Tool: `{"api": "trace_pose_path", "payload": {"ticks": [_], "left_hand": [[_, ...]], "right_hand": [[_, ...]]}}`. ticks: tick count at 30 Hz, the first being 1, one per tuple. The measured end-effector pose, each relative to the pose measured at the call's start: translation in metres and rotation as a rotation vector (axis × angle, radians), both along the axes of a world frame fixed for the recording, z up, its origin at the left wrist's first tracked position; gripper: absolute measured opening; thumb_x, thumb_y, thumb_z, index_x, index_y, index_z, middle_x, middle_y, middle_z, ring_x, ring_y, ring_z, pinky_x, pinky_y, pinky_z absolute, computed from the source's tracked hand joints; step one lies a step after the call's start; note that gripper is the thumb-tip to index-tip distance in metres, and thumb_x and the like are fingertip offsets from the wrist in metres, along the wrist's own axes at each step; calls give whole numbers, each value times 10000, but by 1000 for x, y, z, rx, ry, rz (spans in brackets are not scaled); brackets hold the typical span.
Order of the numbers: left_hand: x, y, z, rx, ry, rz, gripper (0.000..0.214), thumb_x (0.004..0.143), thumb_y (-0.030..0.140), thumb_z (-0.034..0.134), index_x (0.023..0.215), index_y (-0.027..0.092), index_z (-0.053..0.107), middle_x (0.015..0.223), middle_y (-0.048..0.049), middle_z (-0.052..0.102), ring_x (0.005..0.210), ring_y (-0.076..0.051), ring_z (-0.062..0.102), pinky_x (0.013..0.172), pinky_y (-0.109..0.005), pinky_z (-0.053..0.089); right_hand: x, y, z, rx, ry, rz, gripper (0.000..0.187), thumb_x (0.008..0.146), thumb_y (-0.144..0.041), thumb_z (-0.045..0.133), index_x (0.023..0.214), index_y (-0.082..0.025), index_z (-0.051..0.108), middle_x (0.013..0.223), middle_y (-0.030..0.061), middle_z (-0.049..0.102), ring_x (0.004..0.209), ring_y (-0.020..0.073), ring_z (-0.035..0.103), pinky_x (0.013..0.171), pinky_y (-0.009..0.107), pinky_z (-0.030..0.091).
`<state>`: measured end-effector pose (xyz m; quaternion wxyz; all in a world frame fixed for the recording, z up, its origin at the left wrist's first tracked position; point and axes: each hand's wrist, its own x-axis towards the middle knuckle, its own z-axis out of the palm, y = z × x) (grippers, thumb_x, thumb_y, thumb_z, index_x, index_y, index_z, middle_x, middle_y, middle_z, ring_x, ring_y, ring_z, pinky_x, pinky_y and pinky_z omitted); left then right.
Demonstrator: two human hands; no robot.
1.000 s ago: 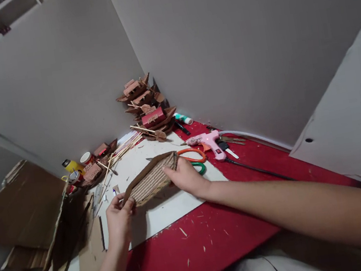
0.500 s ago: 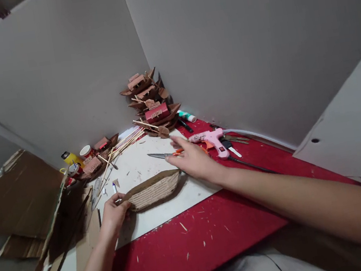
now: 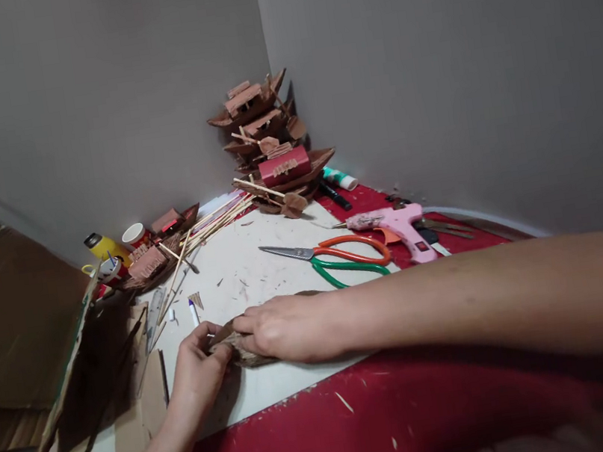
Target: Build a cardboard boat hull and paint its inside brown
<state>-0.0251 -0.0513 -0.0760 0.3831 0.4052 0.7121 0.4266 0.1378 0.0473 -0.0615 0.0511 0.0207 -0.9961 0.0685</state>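
A cardboard boat hull [image 3: 249,358], brown with a corrugated face, lies low over the white sheet. My left hand [image 3: 200,358] pinches its left end between thumb and fingers. Across the hull lies my right hand [image 3: 294,329], fingers together and bent over it near the left end; most of the hull is hidden beneath it. Scissors [image 3: 314,253] with one orange and one green handle rest just beyond my right hand, blades pointing left. A marker [image 3: 193,311] lies behind my left hand.
A pink glue gun [image 3: 400,225] lies at the right. Stacked model boats [image 3: 284,168] stand in the wall corner. Thin sticks [image 3: 215,222], cups [image 3: 134,234] and a yellow bottle [image 3: 106,247] are at the back left. Cardboard sheets [image 3: 15,321] lean at the left.
My right hand has moved left from the scissors onto the hull, leaving the scissors on the sheet. My left hand still pinches the hull's left end. The view has shifted.
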Motion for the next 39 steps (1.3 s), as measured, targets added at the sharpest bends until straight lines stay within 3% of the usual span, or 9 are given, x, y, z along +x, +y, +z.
{"api": "trace_pose_path", "payload": {"ticks": [4,8,14,18,24,27,33,36,39], "left_hand": [[-11,-5,5,-84,-119,24,237,675,332,685,818,157,613,569,21,584,465,-110,511,476,-223,413],[-24,-10,9,-167,-202,21,299,731,422,651,840,144,632,524,4,571,469,-138,535,480,-238,402],[-15,-6,0,-219,-144,-63,282,720,377,670,877,143,654,600,-4,569,510,-109,440,472,-214,348],[-11,-2,-3,-209,-62,-97,180,731,340,638,748,161,638,603,1,538,552,-124,463,501,-214,364],[-8,1,-1,-178,-45,-70,153,721,319,627,665,185,579,579,15,522,562,-132,464,512,-211,368],[-7,3,1,-138,16,-125,170,731,331,637,683,170,611,622,-6,572,589,-139,473,546,-220,387],[-13,5,-2,-74,15,-121,206,698,348,685,646,155,636,598,-12,593,548,-135,476,519,-224,380],[-15,2,-6,-93,64,-148,228,741,369,645,662,156,622,630,-18,611,568,-139,499,530,-222,389],[-15,1,-8,-116,121,-188,243,781,399,599,723,164,622,685,-19,641,619,-151,544,566,-219,421]], "right_hand": [[1,2,-7,-48,-63,-12,155,816,-92,555,923,-144,655,989,75,616,839,195,551,626,277,404],[-4,2,-13,-78,-136,-2,163,784,-113,574,909,-145,673,1042,94,612,869,222,549,692,309,436],[-9,2,-18,-107,-146,-42,167,734,-169,627,889,-175,690,1060,97,612,860,224,560,694,330,454],[-8,3,-18,-155,-91,-85,104,694,-186,687,798,-189,693,940,71,626,803,216,565,618,324,455],[-11,4,-16,-127,-196,-27,99,762,-170,623,839,-157,684,1039,108,628,915,240,559,786,334,461],[-9,1,-12,-109,-121,-27,118,778,-152,604,868,-140,678,1001,107,643,873,231,569,758,331,461],[20,15,28,-258,-67,-55,181,831,-123,553,957,-161,677,837,64,692,748,195,614,614,291,450],[46,33,58,-322,221,-282,245,866,-216,540,1072,-175,667,1039,72,691,915,207,634,769,312,472],[77,48,77,-294,384,-460,298,870,-289,528,1113,-170,656,1007,47,703,866,183,647,772,302,473]]}}
